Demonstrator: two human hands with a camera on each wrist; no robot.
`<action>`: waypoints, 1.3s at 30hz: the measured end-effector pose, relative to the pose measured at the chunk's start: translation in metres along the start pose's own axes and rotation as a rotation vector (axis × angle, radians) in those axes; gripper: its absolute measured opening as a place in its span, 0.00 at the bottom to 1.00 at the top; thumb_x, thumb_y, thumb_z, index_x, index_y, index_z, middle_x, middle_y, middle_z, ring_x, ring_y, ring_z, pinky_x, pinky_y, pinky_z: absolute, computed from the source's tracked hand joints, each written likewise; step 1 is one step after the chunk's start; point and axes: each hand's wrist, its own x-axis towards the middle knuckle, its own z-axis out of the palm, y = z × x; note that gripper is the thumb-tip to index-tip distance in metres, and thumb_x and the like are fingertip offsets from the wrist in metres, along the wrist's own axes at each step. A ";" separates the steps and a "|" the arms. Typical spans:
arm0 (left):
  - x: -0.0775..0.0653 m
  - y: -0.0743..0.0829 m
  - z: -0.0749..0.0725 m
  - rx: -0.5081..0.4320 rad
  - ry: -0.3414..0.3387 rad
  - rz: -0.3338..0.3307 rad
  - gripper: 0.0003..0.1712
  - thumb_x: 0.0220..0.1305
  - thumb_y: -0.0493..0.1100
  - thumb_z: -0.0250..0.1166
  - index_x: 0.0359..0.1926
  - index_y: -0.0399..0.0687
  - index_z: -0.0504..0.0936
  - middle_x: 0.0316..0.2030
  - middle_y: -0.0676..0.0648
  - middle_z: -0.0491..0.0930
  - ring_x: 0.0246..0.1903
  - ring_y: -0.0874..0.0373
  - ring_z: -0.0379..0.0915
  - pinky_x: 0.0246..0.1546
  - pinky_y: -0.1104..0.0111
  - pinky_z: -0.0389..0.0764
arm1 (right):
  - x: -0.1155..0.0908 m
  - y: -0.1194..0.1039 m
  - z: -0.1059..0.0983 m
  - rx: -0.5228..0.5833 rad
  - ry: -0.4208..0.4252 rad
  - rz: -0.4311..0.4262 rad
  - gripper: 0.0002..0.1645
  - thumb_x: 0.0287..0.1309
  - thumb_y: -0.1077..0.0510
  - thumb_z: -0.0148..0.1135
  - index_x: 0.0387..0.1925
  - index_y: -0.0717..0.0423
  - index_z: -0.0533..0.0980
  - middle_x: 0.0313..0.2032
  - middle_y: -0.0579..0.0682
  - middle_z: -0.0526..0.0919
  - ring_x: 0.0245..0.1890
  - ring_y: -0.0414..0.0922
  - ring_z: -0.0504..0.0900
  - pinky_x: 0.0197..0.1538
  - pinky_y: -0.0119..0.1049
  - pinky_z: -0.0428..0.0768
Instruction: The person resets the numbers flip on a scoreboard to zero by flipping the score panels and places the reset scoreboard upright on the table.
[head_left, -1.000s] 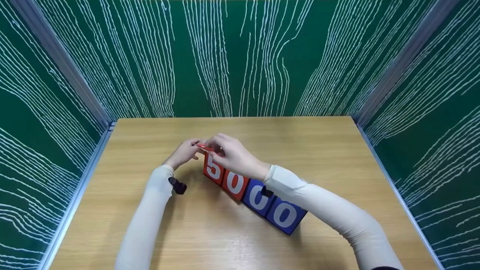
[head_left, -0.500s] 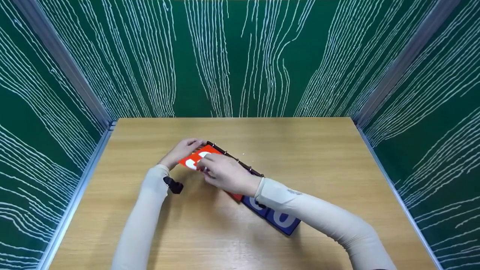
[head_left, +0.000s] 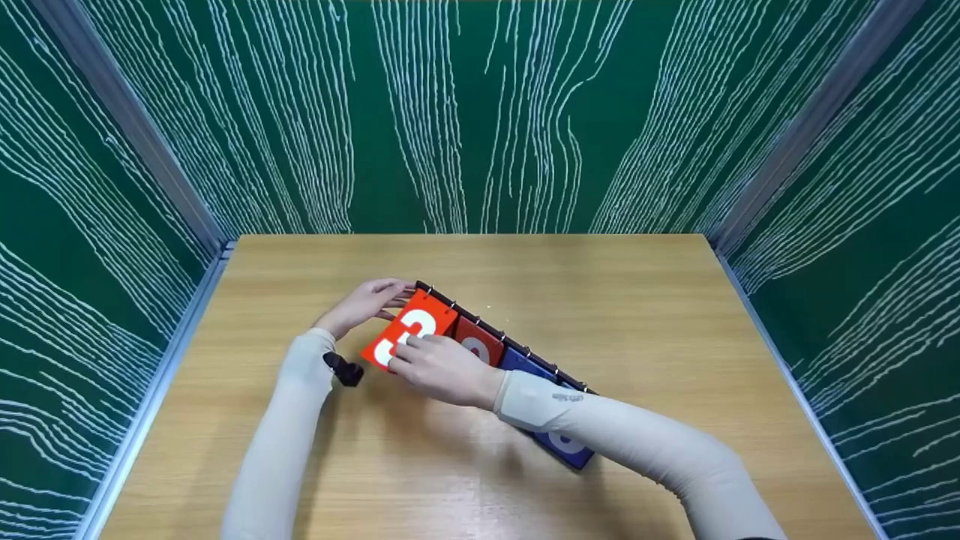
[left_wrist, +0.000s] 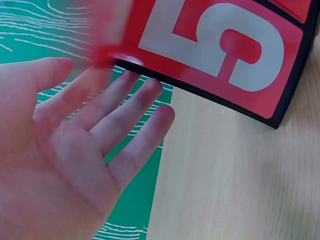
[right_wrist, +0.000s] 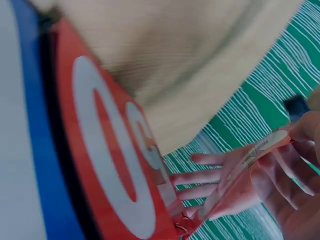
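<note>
A tabletop flip scoreboard (head_left: 480,334) stands at a slant on the table, with red number cards at its left end and blue ones at its right. My right hand (head_left: 450,367) pinches the lower part of a red card (head_left: 409,326) bearing a white 3, lifted off the board's front and bent in the right wrist view. Behind it, the 5 card (left_wrist: 240,47) shows in the left wrist view. My left hand (head_left: 367,304) is at the board's upper left end, fingers extended close to its edge; whether they touch it I cannot tell. My right forearm partly covers the blue cards (head_left: 566,446).
The wooden table (head_left: 637,300) extends around the scoreboard. Green panels with white wavy lines (head_left: 480,112) enclose its back and sides. A small black camera (head_left: 345,369) sits on the left wrist.
The right hand has brought the red card over the board's top bar and down towards the front, so its 3 now faces up. The left hand has barely moved.
</note>
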 end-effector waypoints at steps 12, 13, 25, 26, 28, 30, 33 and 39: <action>0.002 0.002 0.003 -0.021 0.056 0.003 0.27 0.81 0.53 0.48 0.69 0.41 0.73 0.65 0.35 0.77 0.65 0.41 0.76 0.64 0.51 0.77 | -0.006 0.005 0.035 -0.202 -0.077 -0.097 0.17 0.65 0.58 0.66 0.55 0.46 0.79 0.46 0.43 0.86 0.46 0.41 0.83 0.47 0.32 0.85; 0.002 0.002 0.003 -0.020 0.057 0.013 0.27 0.82 0.52 0.47 0.69 0.39 0.73 0.65 0.34 0.77 0.64 0.40 0.76 0.64 0.51 0.77 | -0.007 0.006 0.037 -0.219 -0.086 -0.097 0.17 0.65 0.58 0.66 0.55 0.46 0.79 0.46 0.43 0.86 0.46 0.41 0.83 0.46 0.32 0.84; 0.002 0.002 0.007 -0.014 0.061 0.012 0.26 0.82 0.51 0.46 0.68 0.40 0.73 0.64 0.34 0.77 0.64 0.40 0.76 0.61 0.54 0.80 | -0.010 0.006 0.051 -0.299 -0.195 -0.066 0.21 0.64 0.53 0.70 0.58 0.42 0.80 0.52 0.42 0.87 0.50 0.43 0.84 0.55 0.35 0.83; 0.002 0.002 0.007 -0.014 0.060 0.011 0.26 0.82 0.51 0.46 0.68 0.40 0.73 0.65 0.34 0.77 0.64 0.40 0.76 0.61 0.54 0.80 | -0.010 0.006 0.052 -0.302 -0.195 -0.059 0.20 0.64 0.53 0.70 0.57 0.42 0.81 0.52 0.43 0.87 0.51 0.43 0.84 0.56 0.36 0.83; 0.003 0.001 0.007 -0.014 0.066 0.008 0.26 0.82 0.52 0.47 0.68 0.41 0.73 0.65 0.35 0.77 0.64 0.41 0.76 0.61 0.54 0.80 | -0.010 0.007 0.053 -0.310 -0.203 -0.038 0.17 0.65 0.55 0.68 0.55 0.41 0.82 0.52 0.43 0.87 0.51 0.43 0.84 0.57 0.35 0.82; 0.003 0.000 0.007 -0.019 0.077 0.001 0.26 0.82 0.52 0.47 0.68 0.42 0.73 0.64 0.36 0.77 0.64 0.41 0.76 0.61 0.54 0.80 | -0.010 0.007 0.054 -0.321 -0.216 -0.018 0.14 0.65 0.56 0.67 0.52 0.40 0.83 0.51 0.42 0.88 0.51 0.43 0.84 0.57 0.35 0.82; 0.003 0.000 0.007 -0.026 0.090 -0.006 0.26 0.82 0.53 0.47 0.67 0.42 0.74 0.64 0.36 0.77 0.64 0.42 0.76 0.61 0.53 0.80 | -0.010 0.008 0.054 -0.332 -0.236 0.004 0.12 0.65 0.57 0.66 0.48 0.40 0.84 0.49 0.41 0.88 0.50 0.42 0.84 0.56 0.34 0.81; 0.002 0.001 0.010 -0.028 0.101 -0.010 0.26 0.82 0.53 0.47 0.67 0.42 0.73 0.65 0.36 0.77 0.64 0.41 0.75 0.62 0.52 0.79 | -0.010 0.007 0.051 -0.311 -0.244 0.021 0.10 0.66 0.57 0.65 0.46 0.40 0.84 0.47 0.41 0.89 0.50 0.42 0.85 0.58 0.34 0.81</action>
